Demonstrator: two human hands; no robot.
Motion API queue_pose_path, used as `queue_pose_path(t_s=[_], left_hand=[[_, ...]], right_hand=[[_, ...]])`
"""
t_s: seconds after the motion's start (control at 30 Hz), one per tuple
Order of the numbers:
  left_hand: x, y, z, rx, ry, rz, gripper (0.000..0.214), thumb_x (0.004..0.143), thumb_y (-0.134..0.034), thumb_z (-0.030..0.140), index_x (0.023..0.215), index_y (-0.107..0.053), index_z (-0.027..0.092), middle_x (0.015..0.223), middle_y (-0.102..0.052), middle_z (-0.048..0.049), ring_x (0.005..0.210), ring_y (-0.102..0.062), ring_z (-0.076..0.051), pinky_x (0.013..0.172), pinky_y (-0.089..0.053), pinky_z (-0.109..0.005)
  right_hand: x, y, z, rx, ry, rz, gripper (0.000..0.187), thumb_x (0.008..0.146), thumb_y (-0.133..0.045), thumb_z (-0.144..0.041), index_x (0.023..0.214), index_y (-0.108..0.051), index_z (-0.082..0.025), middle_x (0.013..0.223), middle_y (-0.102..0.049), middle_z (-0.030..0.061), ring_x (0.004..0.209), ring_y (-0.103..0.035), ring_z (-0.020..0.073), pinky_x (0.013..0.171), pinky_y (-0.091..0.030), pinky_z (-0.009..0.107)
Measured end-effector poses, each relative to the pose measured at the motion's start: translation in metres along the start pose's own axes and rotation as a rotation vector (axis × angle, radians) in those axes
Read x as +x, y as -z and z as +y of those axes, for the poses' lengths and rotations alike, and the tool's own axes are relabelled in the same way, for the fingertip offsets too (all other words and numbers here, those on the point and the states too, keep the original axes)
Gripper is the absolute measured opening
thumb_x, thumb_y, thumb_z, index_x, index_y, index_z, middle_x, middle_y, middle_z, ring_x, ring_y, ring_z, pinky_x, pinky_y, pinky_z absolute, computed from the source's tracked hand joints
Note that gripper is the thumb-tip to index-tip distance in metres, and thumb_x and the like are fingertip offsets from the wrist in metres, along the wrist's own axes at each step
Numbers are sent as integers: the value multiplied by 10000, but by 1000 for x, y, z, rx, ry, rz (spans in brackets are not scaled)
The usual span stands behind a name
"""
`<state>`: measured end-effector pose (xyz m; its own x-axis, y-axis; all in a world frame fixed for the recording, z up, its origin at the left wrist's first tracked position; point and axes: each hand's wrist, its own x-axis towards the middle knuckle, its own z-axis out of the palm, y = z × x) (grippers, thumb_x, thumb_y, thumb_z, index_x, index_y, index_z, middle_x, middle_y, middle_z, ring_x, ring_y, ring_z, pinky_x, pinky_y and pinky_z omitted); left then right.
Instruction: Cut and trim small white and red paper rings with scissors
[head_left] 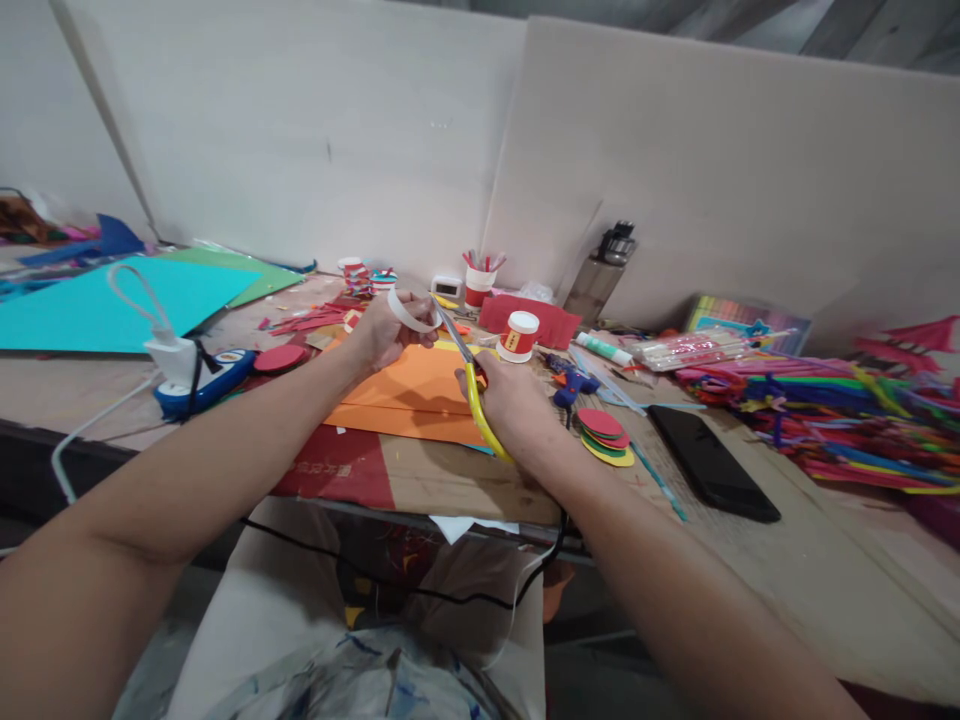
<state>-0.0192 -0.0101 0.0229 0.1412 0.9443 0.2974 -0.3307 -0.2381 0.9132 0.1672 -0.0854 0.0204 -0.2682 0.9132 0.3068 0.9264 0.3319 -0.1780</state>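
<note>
My left hand (pixel 386 330) is closed on a curved white paper strip (pixel 409 313), held above the table. My right hand (pixel 506 400) grips yellow-handled scissors (pixel 469 375), whose blades point up and left and meet the strip's right end. Both hands hover over orange paper sheets (pixel 409 395) lying on the wooden table (pixel 450 480).
A white glue jar (pixel 517 337) stands just right of the scissors. Coloured paper circles (pixel 604 435), a blue glue gun (pixel 574 380), a black phone (pixel 712 462), a heap of coloured pipe cleaners (pixel 832 415), a dark bottle (pixel 604 270), a cyan sheet (pixel 97 300) and a power strip (pixel 199 378) lie around.
</note>
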Motion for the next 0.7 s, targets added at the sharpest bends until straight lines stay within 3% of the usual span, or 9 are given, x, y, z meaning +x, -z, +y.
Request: queue_pose_path(t_s=[0.17, 0.4, 0.7], left_hand=[[2, 2, 1, 9, -18, 35, 191, 714, -718, 239, 683, -581, 109, 585, -619, -38, 474, -582, -103, 458, -475, -210], [-2, -2, -3, -41, -19, -59, 215, 645, -766, 238, 702, -608, 103, 598, -604, -23, 494, -588, -108, 440, -458, -209], [-1, -2, -2, -23, -50, -94, 201, 639, -754, 238, 665, -600, 111, 578, -575, -5, 495, -566, -94, 457, -449, -209]], right_hand=[[-2, 1, -1, -20, -6, -24, 364, 974, -416, -430, 1135, -643, -196, 907, -721, 122, 802, -640, 249, 662, -396, 304], [-6, 6, -5, -90, -35, -10, 364, 978, -378, -450, 1140, -621, -232, 958, -725, 99, 849, -667, 257, 691, -410, 307], [-4, 5, -5, -100, -39, -25, 378, 992, -350, -453, 1141, -611, -225, 931, -727, 95, 828, -669, 253, 655, -397, 300]])
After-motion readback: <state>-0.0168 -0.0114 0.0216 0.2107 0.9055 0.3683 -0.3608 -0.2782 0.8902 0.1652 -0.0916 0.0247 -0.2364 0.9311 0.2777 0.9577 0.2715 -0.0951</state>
